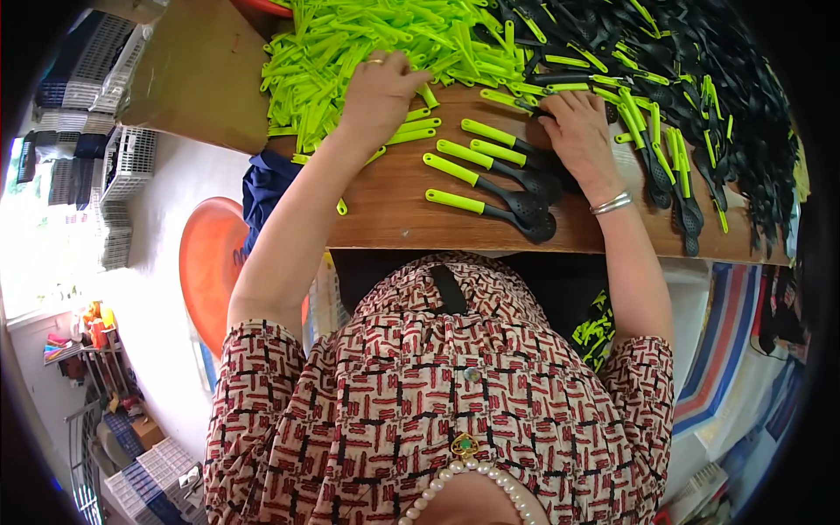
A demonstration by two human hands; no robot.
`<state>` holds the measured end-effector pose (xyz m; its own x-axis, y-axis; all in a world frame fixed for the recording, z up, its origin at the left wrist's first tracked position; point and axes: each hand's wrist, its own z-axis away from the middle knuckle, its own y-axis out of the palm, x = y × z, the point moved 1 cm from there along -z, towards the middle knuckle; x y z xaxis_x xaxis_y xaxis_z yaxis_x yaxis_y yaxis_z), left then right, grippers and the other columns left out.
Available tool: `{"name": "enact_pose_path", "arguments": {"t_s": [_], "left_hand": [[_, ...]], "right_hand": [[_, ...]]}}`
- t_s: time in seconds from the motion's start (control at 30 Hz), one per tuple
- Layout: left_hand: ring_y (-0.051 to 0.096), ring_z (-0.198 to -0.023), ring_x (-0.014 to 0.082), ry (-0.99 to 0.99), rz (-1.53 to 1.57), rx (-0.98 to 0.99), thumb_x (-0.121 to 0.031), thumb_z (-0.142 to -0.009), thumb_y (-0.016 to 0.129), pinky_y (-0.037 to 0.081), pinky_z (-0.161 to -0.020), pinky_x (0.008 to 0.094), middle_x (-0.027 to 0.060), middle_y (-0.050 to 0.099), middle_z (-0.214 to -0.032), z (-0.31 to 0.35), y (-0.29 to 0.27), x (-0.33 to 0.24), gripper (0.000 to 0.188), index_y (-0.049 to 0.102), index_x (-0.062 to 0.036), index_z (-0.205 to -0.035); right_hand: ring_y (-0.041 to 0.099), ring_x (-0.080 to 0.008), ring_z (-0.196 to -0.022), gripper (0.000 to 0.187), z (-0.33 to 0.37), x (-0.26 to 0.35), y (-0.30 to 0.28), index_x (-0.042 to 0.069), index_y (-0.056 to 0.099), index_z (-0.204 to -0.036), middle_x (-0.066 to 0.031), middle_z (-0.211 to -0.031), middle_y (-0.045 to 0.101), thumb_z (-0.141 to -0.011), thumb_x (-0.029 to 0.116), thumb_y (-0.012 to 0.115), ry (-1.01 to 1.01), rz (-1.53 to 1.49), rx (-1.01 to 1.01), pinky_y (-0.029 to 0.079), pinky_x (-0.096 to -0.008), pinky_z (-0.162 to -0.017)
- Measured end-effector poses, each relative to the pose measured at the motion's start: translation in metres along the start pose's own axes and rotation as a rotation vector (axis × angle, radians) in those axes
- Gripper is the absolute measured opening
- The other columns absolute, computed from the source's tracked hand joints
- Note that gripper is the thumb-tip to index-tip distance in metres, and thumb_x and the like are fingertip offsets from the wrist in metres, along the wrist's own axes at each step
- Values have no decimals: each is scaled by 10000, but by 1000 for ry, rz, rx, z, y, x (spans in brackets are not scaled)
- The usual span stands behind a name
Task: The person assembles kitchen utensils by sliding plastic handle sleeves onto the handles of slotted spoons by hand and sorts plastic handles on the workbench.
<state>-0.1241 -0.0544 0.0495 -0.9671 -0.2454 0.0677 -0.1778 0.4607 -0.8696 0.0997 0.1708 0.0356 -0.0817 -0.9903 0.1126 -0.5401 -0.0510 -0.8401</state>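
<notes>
closest to my head camera sits a pearl necklace (418,503) with a green-stoned pendant (465,445), over a red, black and cream patterned shirt (455,385). past it i get the brown wooden table (385,229), and just beyond its front edge a loose row of black slotted spoons (495,189) with lime green grips, lying side by side, grip ends to the left, heads to the right. the right hand (582,131), a silver bangle (612,204) on its wrist, is at the far side of that row, palm down, fingers bent by the dark shaft of another green-gripped utensil (503,99); its knuckles block my feed, so i can't say whether it holds anything. more slotted spoons (688,210) lie bunched to its right. the left hand (376,101), wearing a gold ring (374,61), has its fingers curled over the near side of a big heap of loose lime green handles (385,31), probably touching one at the edge, though i can't make out a firm hold. at the far right spreads a heap of black utensils (748,105) with green bits mixed in, and left of the green heap stands a brown cardboard box (201,74)
</notes>
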Motion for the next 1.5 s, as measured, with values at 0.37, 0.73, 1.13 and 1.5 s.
{"name": "enact_pose_path", "arguments": {"t_s": [0.37, 0.73, 1.13, 1.5], "left_hand": [[613, -1062, 286, -95, -87, 407, -148, -831, 694, 456, -879, 434, 37, 672, -1004, -22, -22, 13, 187, 781, -209, -984], [634, -925, 323, -38, -47, 217, -130, -847, 614, 492, -811, 479, 55, 666, -930, -28, 3, -16, 275, 757, -190, -1074], [579, -1021, 285, 58, 228, 397, -92, -818, 697, 425, -948, 432, 37, 640, -1025, -31, -3, -28, 244, 733, -175, -1045], [658, -891, 363, 93, 539, 60, -38, -893, 597, 530, -761, 445, 128, 658, -958, -49, 15, -64, 215, 700, -110, -1067]], "right_hand": [[624, -259, -901, 184, -1, -2, -2, 67, 657, -913, -53, -852, 644, -767, 88, 768, 46, -340, 239, 470, -397, -857], [646, -297, -892, 151, -1, 3, -6, 49, 688, -933, -77, -863, 660, -804, 103, 743, 173, -483, 310, 512, -419, -799], [625, -295, -883, 152, 11, -1, -5, 45, 672, -914, -71, -854, 632, -799, 100, 756, 97, -382, 184, 482, -406, -831], [634, -316, -906, 155, 7, 5, 1, 60, 710, -960, -93, -880, 651, -832, 146, 734, 152, -350, 98, 496, -420, -821]]}}
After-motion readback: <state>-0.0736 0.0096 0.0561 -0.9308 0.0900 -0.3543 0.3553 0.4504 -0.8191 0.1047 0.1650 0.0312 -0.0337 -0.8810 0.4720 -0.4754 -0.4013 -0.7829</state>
